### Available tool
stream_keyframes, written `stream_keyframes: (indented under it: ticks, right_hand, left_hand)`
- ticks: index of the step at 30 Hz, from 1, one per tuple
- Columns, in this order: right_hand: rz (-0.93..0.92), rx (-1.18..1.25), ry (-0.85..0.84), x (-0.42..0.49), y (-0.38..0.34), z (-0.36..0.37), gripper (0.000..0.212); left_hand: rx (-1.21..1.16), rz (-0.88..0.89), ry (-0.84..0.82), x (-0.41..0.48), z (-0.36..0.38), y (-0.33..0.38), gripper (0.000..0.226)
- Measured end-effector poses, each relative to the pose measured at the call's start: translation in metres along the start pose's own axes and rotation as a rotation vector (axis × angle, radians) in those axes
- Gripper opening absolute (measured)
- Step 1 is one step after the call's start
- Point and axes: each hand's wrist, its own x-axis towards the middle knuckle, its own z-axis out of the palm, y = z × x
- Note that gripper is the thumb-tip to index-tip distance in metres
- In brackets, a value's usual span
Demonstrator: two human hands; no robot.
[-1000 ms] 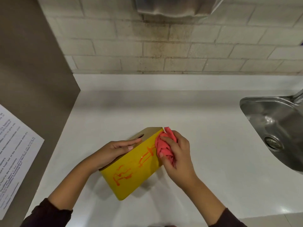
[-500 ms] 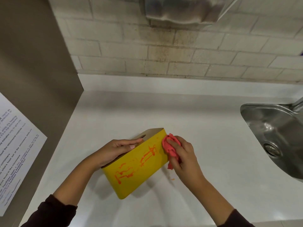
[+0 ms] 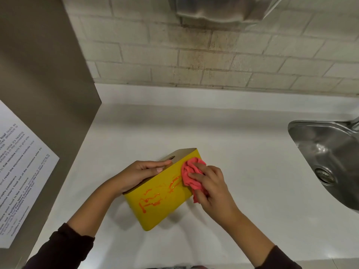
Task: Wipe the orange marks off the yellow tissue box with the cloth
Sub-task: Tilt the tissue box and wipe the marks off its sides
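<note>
The yellow tissue box [image 3: 165, 206] stands on the white counter, its long side facing me. Orange marks [image 3: 150, 201] streak the left and middle of that side. My left hand [image 3: 139, 175] holds the box's wooden top, fingers curled over the top edge beside the slot. In my right hand [image 3: 211, 189] is a crumpled red cloth [image 3: 191, 175], which I press against the box's upper right part, over the right end of the marks.
A steel sink [image 3: 328, 160] is sunk into the counter [image 3: 233, 148] at the right. A brown panel with a printed notice [image 3: 21, 175] closes off the left. Behind is a tiled wall, with a metal dispenser [image 3: 219, 6] mounted above.
My right hand carried the cloth from the box's right end edge onto its front face and up. The orange mark nearest the cloth looks smeared. The left hand stayed on the top.
</note>
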Motion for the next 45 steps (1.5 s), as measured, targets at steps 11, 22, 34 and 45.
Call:
stream_keyframes:
  ticks: [11,22,34,45]
  right_hand:
    - [0.095,0.052,0.042,0.021,-0.023,0.016,0.029]
    - [0.286,0.159,0.135,0.019,-0.022,0.012,0.034]
    - [0.097,0.032,0.079,-0.001,-0.008,0.007,0.031]
    - [-0.072,0.034,-0.045,-0.009,-0.026,0.020,0.032]
  left_hand:
    - [-0.066,0.012,0.036,0.003,0.000,-0.002,0.035]
    - [-0.043,0.021,0.048,0.002,0.004,-0.003,0.032]
    - [0.033,-0.006,0.045,-0.001,0.006,0.000,0.032]
    - [0.006,0.022,0.055,-0.001,0.007,-0.001,0.032]
